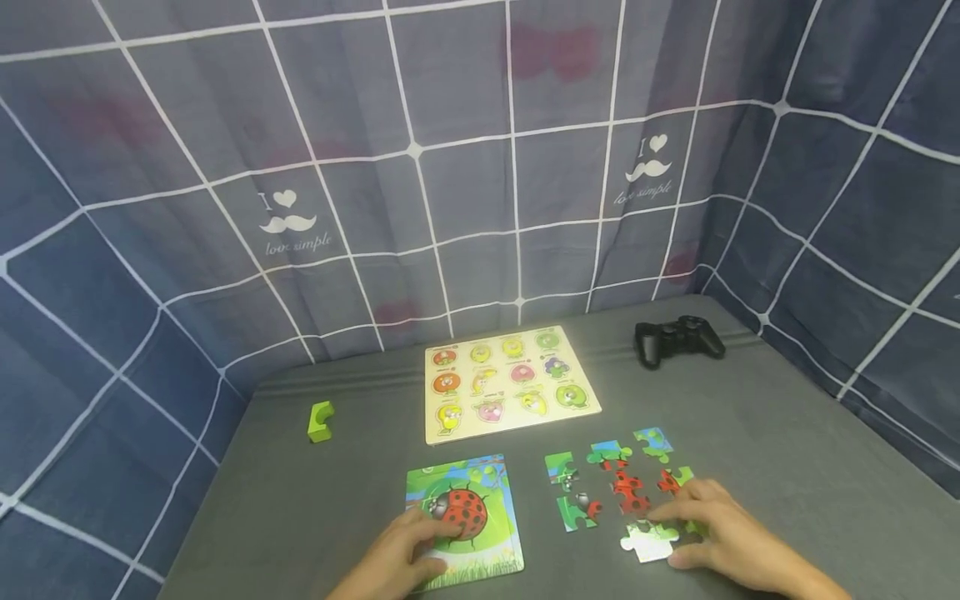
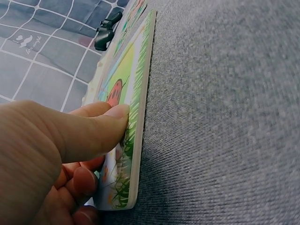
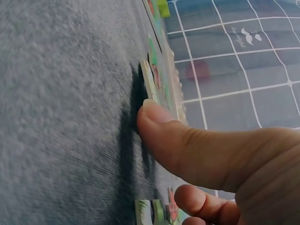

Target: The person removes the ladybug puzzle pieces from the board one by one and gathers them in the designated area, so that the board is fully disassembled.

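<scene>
My left hand [image 1: 405, 550] rests on the ladybug puzzle board [image 1: 491, 550], a square tray with a red ladybug on green. In the left wrist view its thumb [image 2: 105, 131] lies on the printed grass near the board's edge. To the right, my right hand [image 1: 716, 529] pinches a jigsaw piece [image 1: 649, 543] that shines white with glare. The right wrist view has the thumb [image 3: 161, 129] against the edge of this piece, which is slightly tilted over its shadow. Several loose ladybug pieces [image 1: 628, 492] lie spread around it; the hand partly hides some at the right.
Behind the board lies a wooden fruit puzzle [image 1: 510, 354] with its shapes in place. A black game controller [image 1: 678, 340] is at the back right. A green block with a curved notch [image 1: 320, 422] stands at left. Checked curtain [image 1: 465, 200] walls the grey table [image 1: 285, 500].
</scene>
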Tool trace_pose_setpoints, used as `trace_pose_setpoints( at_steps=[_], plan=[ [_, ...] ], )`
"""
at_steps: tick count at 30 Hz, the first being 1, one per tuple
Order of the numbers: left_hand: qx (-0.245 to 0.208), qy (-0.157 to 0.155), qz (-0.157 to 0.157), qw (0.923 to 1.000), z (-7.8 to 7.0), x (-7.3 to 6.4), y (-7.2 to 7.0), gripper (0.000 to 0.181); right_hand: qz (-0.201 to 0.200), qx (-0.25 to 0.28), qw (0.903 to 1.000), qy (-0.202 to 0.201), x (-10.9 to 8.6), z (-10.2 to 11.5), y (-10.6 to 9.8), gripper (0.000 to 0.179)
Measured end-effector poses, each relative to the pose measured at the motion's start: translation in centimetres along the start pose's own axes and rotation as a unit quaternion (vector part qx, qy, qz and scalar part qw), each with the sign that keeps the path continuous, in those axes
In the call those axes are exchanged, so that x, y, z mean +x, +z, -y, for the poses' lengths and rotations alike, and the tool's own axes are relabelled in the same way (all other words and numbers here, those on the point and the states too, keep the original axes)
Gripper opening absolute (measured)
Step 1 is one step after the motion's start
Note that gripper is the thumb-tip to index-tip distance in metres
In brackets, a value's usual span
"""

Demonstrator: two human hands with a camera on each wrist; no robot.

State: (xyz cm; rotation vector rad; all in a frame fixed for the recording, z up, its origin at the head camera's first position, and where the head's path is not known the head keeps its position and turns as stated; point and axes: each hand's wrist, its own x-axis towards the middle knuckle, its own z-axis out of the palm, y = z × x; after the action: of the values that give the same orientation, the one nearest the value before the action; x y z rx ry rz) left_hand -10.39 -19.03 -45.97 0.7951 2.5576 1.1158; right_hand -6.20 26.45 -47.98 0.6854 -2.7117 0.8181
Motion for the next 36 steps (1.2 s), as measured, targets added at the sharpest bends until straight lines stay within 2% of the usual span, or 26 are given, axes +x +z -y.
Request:
trace_pose_setpoints(
  at_steps=[4, 9, 14, 21, 28, 34, 36],
  plan=[
    [0.003, -0.007, 0.001, 1.0, 0.09, 0.02, 0.03, 0.037, -0.017, -0.018, 0.9993, -0.027, -0.1, -0.14, 0.31, 0.05],
    [0.014, -0.013, 0.005, 0.9998, 0.19, 0.0, -0.06, 0.038, -0.021, -0.041, 0.9987, -0.024, -0.13, -0.2, 0.3, 0.051],
    [0.013, -0.017, 0.008, 0.9997, 0.28, 0.02, -0.1, 0.038, -0.024, -0.04, 0.9982, -0.037, -0.2, -0.26, 0.39, 0.053],
    [0.0, -0.022, 0.009, 0.9997, 0.19, 0.02, -0.13, 0.037, -0.006, -0.031, 0.9991, -0.028, -0.26, -0.36, 0.35, 0.055],
    [-0.011, -0.008, 0.004, 0.9999, 0.1, -0.02, -0.07, 0.036, -0.02, -0.042, 0.9982, -0.038, -0.13, -0.12, 0.43, 0.05],
    [-0.012, -0.004, 0.003, 0.9999, 0.31, 0.01, 0.13, 0.036, 0.003, -0.03, 0.9992, -0.027, -0.17, -0.07, 0.42, 0.049],
    [-0.019, -0.005, 0.007, 0.9998, 0.3, -0.01, 0.08, 0.036, -0.005, -0.034, 0.9987, -0.037, 0.04, 0.01, 0.35, 0.048]
  ],
)
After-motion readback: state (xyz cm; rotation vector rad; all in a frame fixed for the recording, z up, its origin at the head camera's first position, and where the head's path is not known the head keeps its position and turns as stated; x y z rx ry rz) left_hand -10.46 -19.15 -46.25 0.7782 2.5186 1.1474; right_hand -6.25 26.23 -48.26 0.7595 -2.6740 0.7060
